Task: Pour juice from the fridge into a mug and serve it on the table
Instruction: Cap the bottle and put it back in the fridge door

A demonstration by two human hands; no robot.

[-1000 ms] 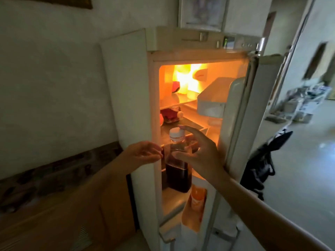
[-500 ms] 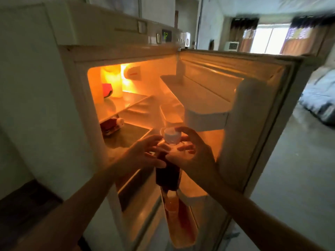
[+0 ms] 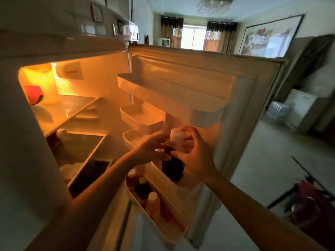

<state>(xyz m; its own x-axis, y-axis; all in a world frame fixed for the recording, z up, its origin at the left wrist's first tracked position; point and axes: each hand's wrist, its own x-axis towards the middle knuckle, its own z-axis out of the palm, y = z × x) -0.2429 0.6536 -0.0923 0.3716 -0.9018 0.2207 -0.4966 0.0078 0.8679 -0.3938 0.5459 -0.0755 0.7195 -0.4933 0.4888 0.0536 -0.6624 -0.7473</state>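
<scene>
A clear juice bottle (image 3: 173,166) with dark red juice and a white cap stands at a shelf of the open fridge door (image 3: 199,84). My right hand (image 3: 194,153) wraps around its neck and shoulder from the right. My left hand (image 3: 154,151) touches the bottle's left side with its fingers curled on it. The bottle is upright, its lower half dark and its upper part hidden by my fingers. No mug or table is in view.
The fridge interior (image 3: 76,109) glows orange, with a red item and a pale container on the top shelf. Several small bottles (image 3: 145,192) stand in the lower door bin. Right of the door lie an open floor and a dark red bag (image 3: 306,209).
My view has swung right and closer to the door. Both hands have stayed on the bottle, which now stands further right against the door shelf.
</scene>
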